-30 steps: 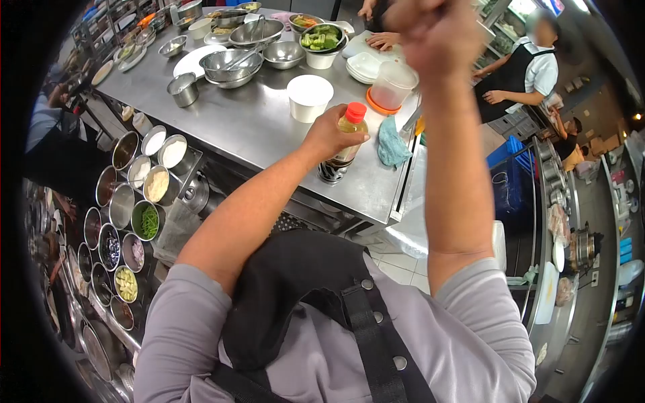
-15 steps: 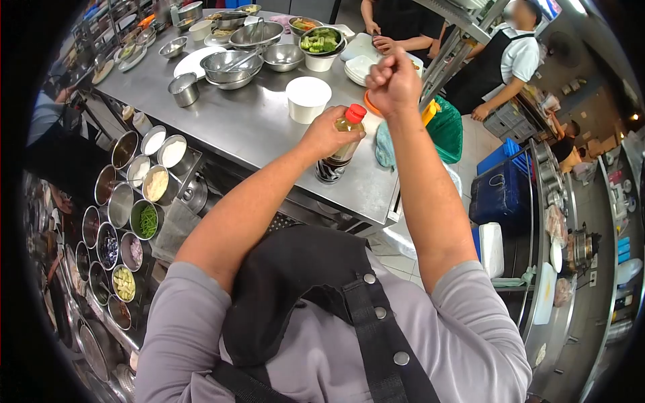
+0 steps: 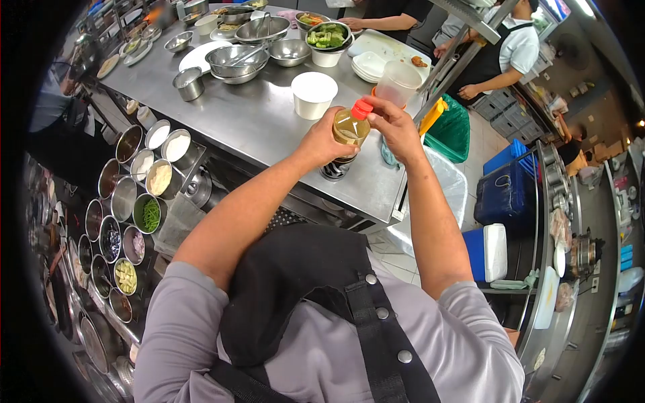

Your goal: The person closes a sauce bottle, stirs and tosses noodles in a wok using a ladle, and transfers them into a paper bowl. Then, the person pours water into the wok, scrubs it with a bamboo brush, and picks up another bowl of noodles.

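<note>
My left hand (image 3: 318, 142) is wrapped round the upper part of a plastic bottle (image 3: 349, 127) with yellowish liquid in it and a dark patterned lower part. The bottle leans slightly at the near edge of the steel table. On its red cap (image 3: 361, 109), the fingers and thumb of my right hand (image 3: 398, 129) are closed. A white paper tub (image 3: 314, 96) stands just beyond my left hand. Behind my right hand is a clear plastic container (image 3: 398, 82), and a blue-green cloth partly shows below that hand.
Metal bowls (image 3: 236, 62) and a bowl of green vegetables (image 3: 328, 36) cover the far side of the steel table (image 3: 248, 124). Ingredient pots (image 3: 160, 178) stand at the left. A green-lined bin (image 3: 451, 131) is at the right. Co-workers (image 3: 514, 50) stand across the table.
My right hand has come down from its raised, curled position onto the red cap. My left hand still grips the bottle, which now tilts a little. The view has shifted slightly.
</note>
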Motion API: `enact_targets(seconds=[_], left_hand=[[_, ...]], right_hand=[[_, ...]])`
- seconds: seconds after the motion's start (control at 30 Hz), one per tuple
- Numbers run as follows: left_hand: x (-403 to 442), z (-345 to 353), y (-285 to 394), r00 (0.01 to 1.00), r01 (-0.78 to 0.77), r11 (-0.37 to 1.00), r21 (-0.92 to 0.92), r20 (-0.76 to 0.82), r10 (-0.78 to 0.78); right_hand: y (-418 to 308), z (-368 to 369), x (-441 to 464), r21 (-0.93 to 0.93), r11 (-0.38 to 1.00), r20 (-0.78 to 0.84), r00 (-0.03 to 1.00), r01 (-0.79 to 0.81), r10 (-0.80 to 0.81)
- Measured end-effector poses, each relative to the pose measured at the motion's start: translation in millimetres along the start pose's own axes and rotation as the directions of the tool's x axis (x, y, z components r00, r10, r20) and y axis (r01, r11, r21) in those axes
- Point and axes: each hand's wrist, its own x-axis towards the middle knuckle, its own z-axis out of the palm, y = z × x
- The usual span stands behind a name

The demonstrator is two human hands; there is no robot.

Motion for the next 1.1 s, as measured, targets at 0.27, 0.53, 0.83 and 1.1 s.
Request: enact_targets(seconds=[0.27, 0.53, 0.83, 1.1], left_hand=[[2, 1, 4, 0.994, 0.109, 0.993, 0.045, 0.007, -0.109], [24, 11, 23, 0.993, -0.098, 0.865, -0.493, -0.105, 0.053], [40, 23, 36, 0.989, -0.023, 0.951, -0.309, -0.148, -0.024], [40, 22, 30, 0.998, -0.031, 0.930, -0.367, -0.062, 0.009]], right_hand=[[-29, 3, 0, -0.565, 0.807, 0.067, 0.985, 0.170, -0.160], [10, 17, -32, -0.003, 1.000, -0.081, 0.997, 0.004, -0.004], [57, 35, -26, 0.388, 0.922, -0.125, 0.990, -0.012, 0.065], [34, 22, -26, 0.582, 0.809, -0.049, 0.988, -0.089, 0.144]])
